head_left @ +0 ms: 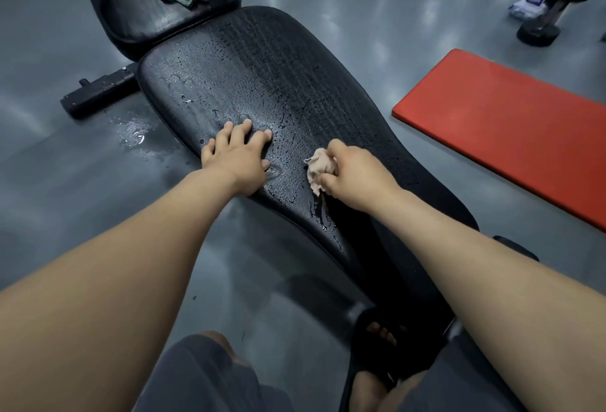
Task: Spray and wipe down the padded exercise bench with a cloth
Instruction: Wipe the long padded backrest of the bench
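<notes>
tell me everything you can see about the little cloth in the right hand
The cloth is small and pale pinkish-beige, looks like soft fabric, and is crumpled into a wad. The right hand grips it with curled fingers, so part is hidden and a wrinkled bunch sticks out on the hand's left side. It lies against the wet black bench pad, towards the pad's nearer stretch, with drops and streaks of liquid around it. The left hand, flat on the pad, does not touch it.

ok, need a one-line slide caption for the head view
Right hand scrubs the wet black bench pad with a beige cloth while the left hand braces flat beside it.
</notes>
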{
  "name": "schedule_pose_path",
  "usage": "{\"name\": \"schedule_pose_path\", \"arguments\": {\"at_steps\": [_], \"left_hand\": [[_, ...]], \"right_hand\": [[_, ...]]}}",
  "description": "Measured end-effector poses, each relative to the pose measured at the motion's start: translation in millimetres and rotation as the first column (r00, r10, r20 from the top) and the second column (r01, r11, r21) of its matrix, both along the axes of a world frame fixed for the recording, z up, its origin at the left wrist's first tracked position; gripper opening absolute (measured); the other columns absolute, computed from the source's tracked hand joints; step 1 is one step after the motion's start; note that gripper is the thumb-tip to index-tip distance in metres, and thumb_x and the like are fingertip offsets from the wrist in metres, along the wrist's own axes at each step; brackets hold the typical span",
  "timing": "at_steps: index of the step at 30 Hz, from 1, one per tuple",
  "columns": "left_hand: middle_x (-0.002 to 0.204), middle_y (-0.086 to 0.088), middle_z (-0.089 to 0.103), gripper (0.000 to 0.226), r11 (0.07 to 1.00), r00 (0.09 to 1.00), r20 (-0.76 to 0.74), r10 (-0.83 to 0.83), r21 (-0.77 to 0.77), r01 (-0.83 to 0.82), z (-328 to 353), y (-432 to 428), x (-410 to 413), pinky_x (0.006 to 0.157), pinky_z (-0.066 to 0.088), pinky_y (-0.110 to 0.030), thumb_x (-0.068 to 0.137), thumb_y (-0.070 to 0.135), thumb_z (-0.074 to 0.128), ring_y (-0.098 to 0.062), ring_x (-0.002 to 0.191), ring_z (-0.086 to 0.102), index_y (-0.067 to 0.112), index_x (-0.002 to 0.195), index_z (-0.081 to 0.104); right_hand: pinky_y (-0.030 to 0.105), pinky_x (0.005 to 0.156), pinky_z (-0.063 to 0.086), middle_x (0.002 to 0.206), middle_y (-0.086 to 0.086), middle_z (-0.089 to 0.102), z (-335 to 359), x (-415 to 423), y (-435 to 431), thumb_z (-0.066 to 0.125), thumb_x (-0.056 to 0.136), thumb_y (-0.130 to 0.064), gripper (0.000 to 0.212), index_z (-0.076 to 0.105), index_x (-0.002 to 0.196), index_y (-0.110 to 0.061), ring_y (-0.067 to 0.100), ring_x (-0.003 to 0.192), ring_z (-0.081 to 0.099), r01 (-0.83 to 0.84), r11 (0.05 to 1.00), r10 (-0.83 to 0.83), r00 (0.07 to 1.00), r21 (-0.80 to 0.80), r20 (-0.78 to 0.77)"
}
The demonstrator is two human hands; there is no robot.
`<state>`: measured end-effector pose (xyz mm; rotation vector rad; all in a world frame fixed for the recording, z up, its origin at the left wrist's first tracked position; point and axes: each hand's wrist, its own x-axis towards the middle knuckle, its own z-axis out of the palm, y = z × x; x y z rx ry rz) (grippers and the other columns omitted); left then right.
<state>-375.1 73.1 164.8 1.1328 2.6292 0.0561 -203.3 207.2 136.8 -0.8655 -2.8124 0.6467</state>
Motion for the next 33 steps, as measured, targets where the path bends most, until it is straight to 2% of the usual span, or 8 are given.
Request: {"name": "schedule_pose_path", "arguments": {"at_steps": [6, 10, 14, 17, 21, 24, 28, 33], "left_hand": [[0.17, 0.004, -0.001, 0.053, 1.0, 1.0, -0.017, -0.005, -0.001, 0.005, -2.8, 0.0, -0.7, 0.123, 0.002, -0.05, 0.104, 0.037, 0.046, -0.025, 0.156, -0.007, 0.041, 0.153, 0.027], [0.17, 0.004, -0.001, 0.053, 1.0, 0.999, -0.04, 0.005, 0.022, -0.004, -6.4, -0.1, 1.9, 0.124, 0.001, -0.05, 0.104, 0.035, 0.047, -0.025, 0.156, -0.008, 0.04, 0.153, 0.027], [0.171, 0.004, -0.002, 0.054, 0.999, 0.999, -0.05, 0.015, 0.043, -0.013, -10.4, -0.2, 6.1, 0.125, -0.002, -0.05, 0.105, 0.033, 0.044, -0.025, 0.156, -0.01, 0.04, 0.155, 0.024], [0.171, 0.004, -0.004, 0.056, 0.998, 0.998, -0.053, 0.02, 0.062, -0.017, -14.0, -0.2, 7.6, 0.125, -0.005, -0.051, 0.105, 0.03, 0.042, -0.025, 0.156, -0.013, 0.04, 0.156, 0.021], [0.171, 0.004, -0.007, 0.058, 0.996, 0.998, -0.055, 0.016, 0.086, -0.011, -20.5, -0.7, 9.3, 0.124, -0.009, -0.052, 0.104, 0.028, 0.041, -0.025, 0.156, -0.016, 0.039, 0.157, 0.019], [0.171, 0.004, -0.007, 0.058, 0.994, 0.998, -0.051, 0.023, 0.112, -0.018, -24.7, -0.6, 8.3, 0.124, -0.01, -0.053, 0.103, 0.026, 0.042, -0.024, 0.155, -0.017, 0.038, 0.156, 0.021], [0.171, 0.003, -0.006, 0.06, 0.991, 0.997, -0.06, 0.048, 0.13, -0.04, -26.0, 1.9, 10.6, 0.123, -0.01, -0.054, 0.1, 0.023, 0.044, -0.025, 0.155, -0.016, 0.037, 0.155, 0.023], [0.171, 0.001, -0.003, 0.065, 0.985, 0.993, -0.077, 0.086, 0.158, -0.073, -24.6, 5.9, 19.0, 0.123, -0.008, -0.057, 0.093, 0.015, 0.049, -0.027, 0.156, -0.014, 0.036, 0.152, 0.027]], "right_hand": [[0.035, 0.066, 0.046, 0.08, -0.004, 0.06, 8.0, -14.3, -34.3, 0.071, 0.08, -0.032, 0.026, 0.047, 0.088, -0.026, 0.025, 0.077, 0.055, -0.395, 0.915, 0.398, 0.917, -0.077, 0.02], [0.033, 0.061, 0.052, 0.063, -0.006, 0.061, 18.7, -12.7, -26.6, 0.068, 0.076, -0.033, 0.026, 0.045, 0.083, -0.022, 0.02, 0.064, 0.06, -0.365, 0.928, 0.373, 0.9, -0.076, 0.226], [0.035, 0.062, 0.061, 0.069, 0.001, 0.075, 33.0, -5.0, -19.2, 0.071, 0.079, -0.017, 0.015, 0.056, 0.081, -0.015, 0.02, 0.062, 0.074, -0.211, 0.885, 0.415, 0.762, -0.415, 0.498], [0.026, 0.06, 0.055, 0.071, -0.003, 0.075, 31.8, -5.5, -8.9, 0.069, 0.08, -0.026, 0.013, 0.061, 0.082, -0.016, 0.008, 0.064, 0.07, -0.195, 0.959, 0.265, 0.873, -0.205, 0.41], [0.042, 0.067, 0.058, 0.079, 0.001, 0.069, 11.9, -7.1, 7.3, 0.058, 0.086, -0.028, 0.02, 0.042, 0.098, -0.026, 0.027, 0.075, 0.066, 0.034, 0.999, -0.032, 0.997, -0.026, 0.069], [0.036, 0.069, 0.055, 0.074, -0.005, 0.068, 7.2, 0.8, 5.8, 0.062, 0.09, -0.032, 0.025, 0.04, 0.102, -0.033, 0.023, 0.077, 0.067, -0.091, 0.994, 0.097, 0.992, -0.067, 0.084], [0.02, 0.058, 0.042, 0.06, -0.02, 0.067, 24.1, 15.6, -14.3, 0.068, 0.091, -0.041, 0.025, 0.05, 0.099, -0.025, 0.009, 0.068, 0.068, -0.301, 0.887, 0.373, 0.914, -0.35, 0.161], [0.034, 0.073, 0.055, 0.073, -0.006, 0.072, 16.7, 35.4, 8.9, 0.062, 0.093, -0.031, 0.015, 0.049, 0.097, -0.027, 0.014, 0.08, 0.068, -0.14, 0.976, 0.168, 0.972, -0.169, 0.165]]}}
